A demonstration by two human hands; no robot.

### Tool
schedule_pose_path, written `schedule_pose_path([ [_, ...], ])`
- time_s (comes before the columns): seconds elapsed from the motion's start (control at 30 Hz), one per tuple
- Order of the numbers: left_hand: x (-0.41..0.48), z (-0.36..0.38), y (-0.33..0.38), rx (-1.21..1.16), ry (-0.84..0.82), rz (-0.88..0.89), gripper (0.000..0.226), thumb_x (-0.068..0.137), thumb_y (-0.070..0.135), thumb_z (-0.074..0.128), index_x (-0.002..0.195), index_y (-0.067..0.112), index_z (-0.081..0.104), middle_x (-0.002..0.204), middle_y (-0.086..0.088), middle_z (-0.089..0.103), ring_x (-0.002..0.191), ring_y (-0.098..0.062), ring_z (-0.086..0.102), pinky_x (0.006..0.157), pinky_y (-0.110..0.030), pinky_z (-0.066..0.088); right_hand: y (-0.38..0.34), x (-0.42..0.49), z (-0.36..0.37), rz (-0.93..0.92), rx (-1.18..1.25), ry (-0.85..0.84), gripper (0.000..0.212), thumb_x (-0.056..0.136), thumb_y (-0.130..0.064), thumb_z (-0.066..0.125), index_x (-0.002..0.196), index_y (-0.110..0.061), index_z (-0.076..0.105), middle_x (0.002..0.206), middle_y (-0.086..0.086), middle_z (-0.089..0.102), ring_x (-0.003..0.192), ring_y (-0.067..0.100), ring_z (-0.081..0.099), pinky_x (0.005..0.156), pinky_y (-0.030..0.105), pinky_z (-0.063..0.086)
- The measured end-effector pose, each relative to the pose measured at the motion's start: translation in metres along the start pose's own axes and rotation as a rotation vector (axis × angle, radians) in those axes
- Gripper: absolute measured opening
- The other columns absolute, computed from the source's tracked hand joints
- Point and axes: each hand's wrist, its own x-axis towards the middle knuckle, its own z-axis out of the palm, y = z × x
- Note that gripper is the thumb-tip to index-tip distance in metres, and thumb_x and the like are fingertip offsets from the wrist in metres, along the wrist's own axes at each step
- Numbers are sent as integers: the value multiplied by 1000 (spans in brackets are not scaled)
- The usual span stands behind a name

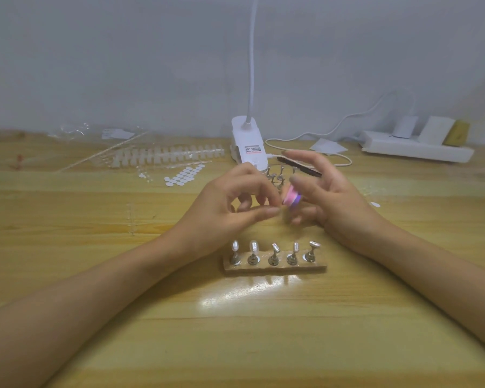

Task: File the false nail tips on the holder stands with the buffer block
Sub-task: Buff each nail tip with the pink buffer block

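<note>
Two bare forearms reach in from the near edge of the wooden table (pixel 263 317). Between them sits a small wooden base (pixel 275 268) carrying a row of five metal holder stands (pixel 273 257). Each stand is upright with a false nail tip (pixel 254 245) on top.

Just beyond the base, both hands are raised close together. The right hand (pixel 328 200) pinches the pink and purple buffer block (pixel 291 198) between its thumb and lower fingers, and its forefinger is lifted free and loosely bent. The left hand (pixel 235 203) has its fingers curled and its thumb and forefinger tips drawn together right beside the block. The blur hides whether anything is held between them.

Behind the hands stands a second cluster of metal stands (pixel 276 175), with a dark nail file (pixel 300 166) lying just past it. A white clip lamp (pixel 249 144) rises at the back of the table. To its left lie strips of clear nail tips (pixel 165 156) and a patch of white adhesive tabs (pixel 184 175). Far right, by the wall, is a white power strip (pixel 415 149).
</note>
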Motion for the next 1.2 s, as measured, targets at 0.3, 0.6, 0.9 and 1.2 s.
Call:
schedule_pose_path([
  [0.3, 2, -1, -1, 14, 64, 15, 9, 86, 14, 73, 82, 20, 67, 85, -1, 54, 71, -10, 47, 69, -18, 40, -1, -2, 1, -10, -77, -103, 55, 90, -25, 65, 142, -25, 45, 78, 5, 69, 69, 18, 66, 59, 30, 58],
  [0.6, 1, -1, 0, 2, 40, 3, 4, 84, 22, 72, 82, 22, 68, 83, -7, 54, 70, -14, 48, 66, -21, 41, 0, -3, 2, -35, -105, -175, 55, 92, -24, 68, 142, -27, 46, 79, 4, 69, 72, 19, 67, 56, 25, 56],
  [0.9, 3, -7, -3, -169, 71, -166, 14, 80, 29, 78, 74, 21, 67, 68, 1, 51, 66, -12, 44, 62, -19, 36, 3, -2, -3, -26, -6, -16, 26, 73, -14, 77, 98, -13, 70, 92, 9, 75, 81, 19, 73, 66, 25, 58],
  [1.2, 2, -12, -4, -313, 43, -271, 14, 78, 31, 76, 70, 25, 66, 61, 8, 46, 49, -4, 35, 45, -13, 27, -4, -4, -3, 63, -90, -229, 41, 82, -4, 71, 121, -13, 58, 110, 15, 74, 102, 26, 72, 86, 40, 60],
])
